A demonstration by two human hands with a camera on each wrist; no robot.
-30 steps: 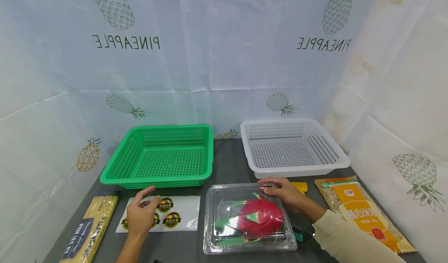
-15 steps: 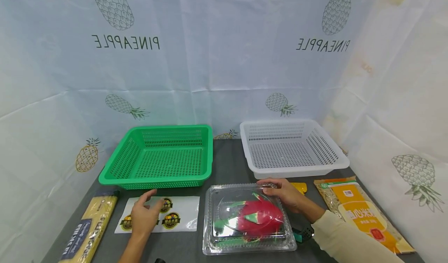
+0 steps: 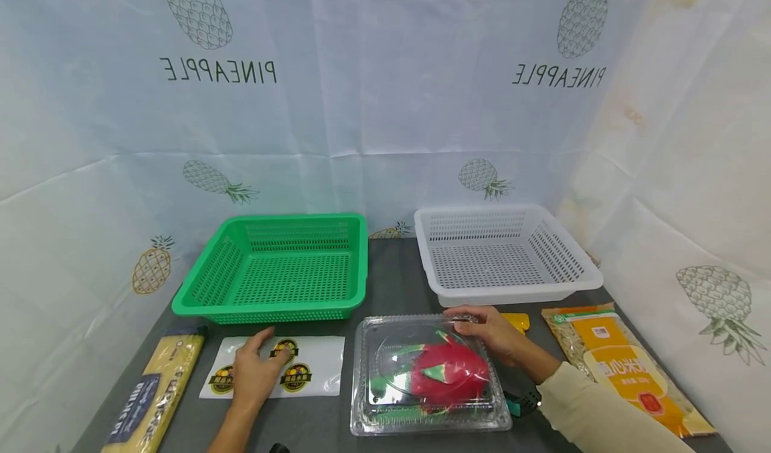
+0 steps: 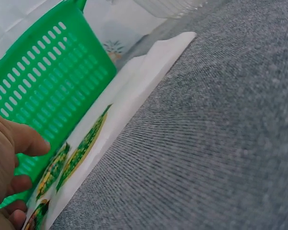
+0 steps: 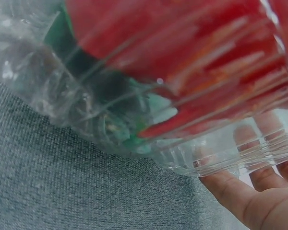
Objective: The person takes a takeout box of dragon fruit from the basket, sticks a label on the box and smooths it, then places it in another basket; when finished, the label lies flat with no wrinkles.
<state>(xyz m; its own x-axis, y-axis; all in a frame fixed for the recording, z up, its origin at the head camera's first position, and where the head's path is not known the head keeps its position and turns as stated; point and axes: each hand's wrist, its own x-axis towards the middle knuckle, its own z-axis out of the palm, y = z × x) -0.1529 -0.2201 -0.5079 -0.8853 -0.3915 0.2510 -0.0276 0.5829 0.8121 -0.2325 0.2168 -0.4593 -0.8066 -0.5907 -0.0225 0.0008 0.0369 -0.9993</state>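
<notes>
On a dark surface (image 3: 391,276), a clear plastic box (image 3: 363,373) with a red dragon fruit (image 3: 448,373) inside sits in front of the person, slightly right of centre, lid apparently closed. Beside it on the left lies a white sticker sheet (image 3: 328,373) with round labels (image 3: 296,377). The left hand (image 3: 254,374) is over the sheet, thumb and index finger spread apart, with nothing between them. The right hand (image 3: 490,332) grips the box's far right corner, fingers bent around its edge. The step in hand appears to be steadying the box while choosing a label; the next move would seem to call for pinching a label's edge and peeling it without lifting the sheet. The head view gives the whole layout, including the green basket (image 3: 271,310) behind the sheet. The left wrist view adds a low, slanting look along the sheet, though whether the fingertips touch it cannot be told. The right wrist view shows fingers through the box's clear ribbed wall, a detail the head view lacks.
</notes>
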